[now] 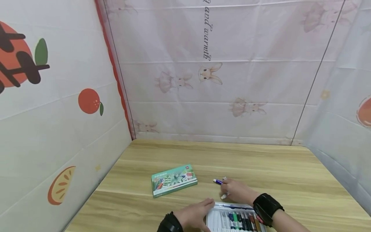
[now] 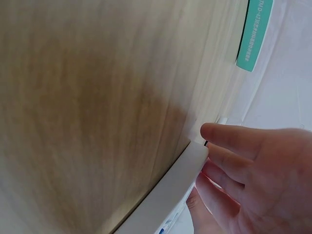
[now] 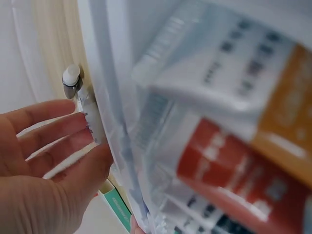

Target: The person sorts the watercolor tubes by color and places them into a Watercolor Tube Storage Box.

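Paint tube point(image 3: 92, 119), white-bodied, just past the far edge of the white tray point(image 1: 214, 220); whether it rests on the desk point(image 1: 133, 180) or sits slightly above, I cannot tell. From the left, the flat green printed box point(image 1: 174, 180) lies askew, well apart from me. Next is my left hand point(image 1: 192, 214), its fingers loosely extended against the tray's corner, clasping nothing. A purple tube point(image 1: 218, 181) pokes out beside my other fingers, touched or not I cannot say. In the tray lies a row of tubes point(image 1: 235, 220), green, black and brown among them. My right hand point(image 1: 239, 190) has fingers and thumb bent round the paint tube. I expect it light, soft-walled, a little slick and easily dented, so a gentle mid-body pinch, or one near the stiffer cap point(image 3: 71, 74), should suit. My right-wrist view shows this grasp, which the back of my hand covers in the head view; only the head view shows the purple tube
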A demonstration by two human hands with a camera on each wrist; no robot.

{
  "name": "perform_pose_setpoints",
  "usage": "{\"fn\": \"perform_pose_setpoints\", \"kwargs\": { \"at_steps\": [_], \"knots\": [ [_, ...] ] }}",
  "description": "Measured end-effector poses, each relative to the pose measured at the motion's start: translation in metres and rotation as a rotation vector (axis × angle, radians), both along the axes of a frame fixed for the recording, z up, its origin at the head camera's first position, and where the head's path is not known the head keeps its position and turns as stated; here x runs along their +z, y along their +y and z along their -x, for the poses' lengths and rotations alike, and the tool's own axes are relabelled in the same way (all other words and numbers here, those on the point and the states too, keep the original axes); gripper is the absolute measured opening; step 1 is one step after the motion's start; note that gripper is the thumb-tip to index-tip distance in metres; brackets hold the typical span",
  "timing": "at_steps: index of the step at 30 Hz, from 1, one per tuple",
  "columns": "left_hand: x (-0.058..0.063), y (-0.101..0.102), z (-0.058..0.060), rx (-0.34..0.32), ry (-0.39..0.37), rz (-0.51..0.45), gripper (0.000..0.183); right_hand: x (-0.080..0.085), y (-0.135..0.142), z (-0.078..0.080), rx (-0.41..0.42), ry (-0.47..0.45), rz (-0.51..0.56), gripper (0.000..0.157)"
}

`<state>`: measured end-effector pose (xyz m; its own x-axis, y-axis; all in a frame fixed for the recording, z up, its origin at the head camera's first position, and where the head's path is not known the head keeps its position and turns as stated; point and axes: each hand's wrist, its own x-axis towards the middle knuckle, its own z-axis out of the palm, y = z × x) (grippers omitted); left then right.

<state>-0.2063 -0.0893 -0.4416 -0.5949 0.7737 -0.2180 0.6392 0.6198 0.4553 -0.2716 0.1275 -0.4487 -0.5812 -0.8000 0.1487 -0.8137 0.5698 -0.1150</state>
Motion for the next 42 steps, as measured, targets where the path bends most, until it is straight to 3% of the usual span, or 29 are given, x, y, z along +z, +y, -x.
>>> {"fn": "perform_pose_setpoints", "kwargs": {
  "at_steps": [10, 19, 25, 31, 42],
  "knots": [
    [-0.003, 0.0, 0.002, 0.026, -0.023, 0.01, 0.083, 0.005, 0.0, -0.001, 0.016, -0.026, -0.026, 0.016],
    [-0.004, -0.001, 0.0, 0.021, -0.014, 0.013, 0.082, 0.01, 0.0, -0.009, 0.036, -0.022, 0.026, 0.013],
    [-0.002, 0.0, 0.0, 0.035, -0.026, 0.016, 0.082, 0.016, -0.004, -0.018, 0.099, 0.055, 0.032, 0.014],
    [-0.003, 0.001, 0.0, 0.035, -0.024, 0.023, 0.083, 0.018, -0.009, -0.027, 0.095, 0.045, 0.011, 0.018],
    [-0.003, 0.001, -0.001, 0.064, -0.06, 0.001, 0.085, 0.023, -0.017, -0.046, 0.18, 0.017, 0.061, 0.027]
  ]
}}
